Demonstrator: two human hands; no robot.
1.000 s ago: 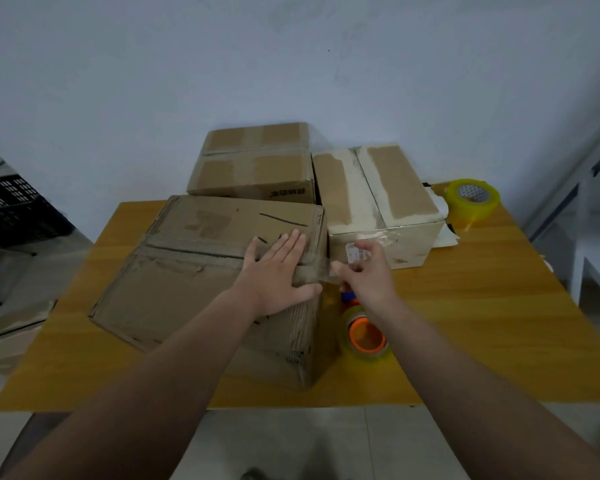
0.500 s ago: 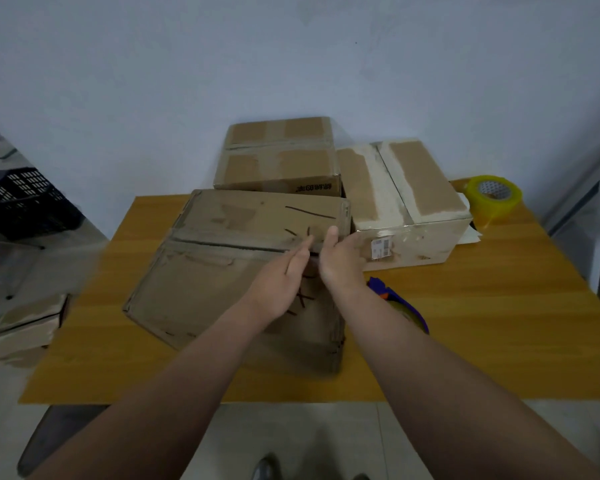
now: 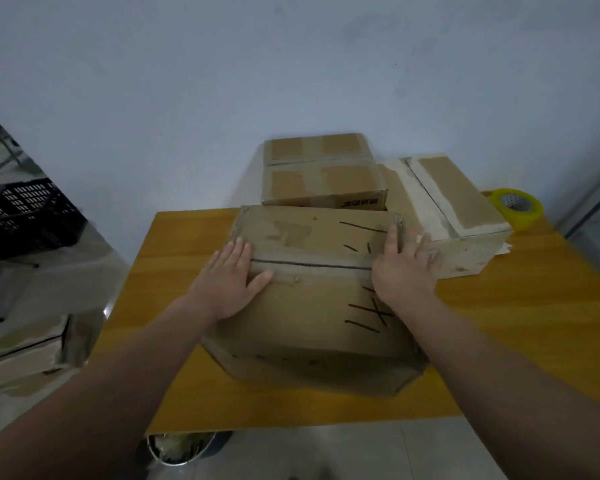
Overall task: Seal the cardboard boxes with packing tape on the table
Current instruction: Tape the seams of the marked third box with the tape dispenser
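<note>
Pinch released — right hand (image 3: 404, 268) and left hand (image 3: 234, 277) now lie spread flat at either end of the front box (image 3: 312, 306) seam (image 3: 312, 265), box turned square on the table (image 3: 516, 323). Likely the press-down step — this seal looks nearly done.

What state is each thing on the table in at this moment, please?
front cardboard box, flaps closed, meeting at a dark seam.
left hand, flat on the box top at the seam's left end.
right hand, flat on the box top at the seam's right end.
back cardboard box, closed.
right cardboard box, closed.
yellow tape roll, untouched, at the wooden table far right.
</note>
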